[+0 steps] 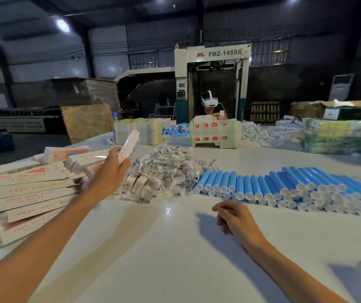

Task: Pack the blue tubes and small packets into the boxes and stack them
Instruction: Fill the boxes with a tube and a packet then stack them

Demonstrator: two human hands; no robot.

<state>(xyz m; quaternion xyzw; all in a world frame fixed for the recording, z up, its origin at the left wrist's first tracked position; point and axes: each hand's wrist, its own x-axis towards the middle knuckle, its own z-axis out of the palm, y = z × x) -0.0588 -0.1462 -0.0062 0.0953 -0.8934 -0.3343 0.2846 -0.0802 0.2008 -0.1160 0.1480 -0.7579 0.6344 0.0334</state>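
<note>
One box raised in our left hand.
We gripped it above the stacked boxes at the worktop's left edge. Our right hand hung loosely curled, holding nothing. Packets lay mid-worktop, blue tubes rightward.

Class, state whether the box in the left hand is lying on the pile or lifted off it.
Lifted off. The left hand grips the box, tilted, in the air, clear of the pile.
</note>
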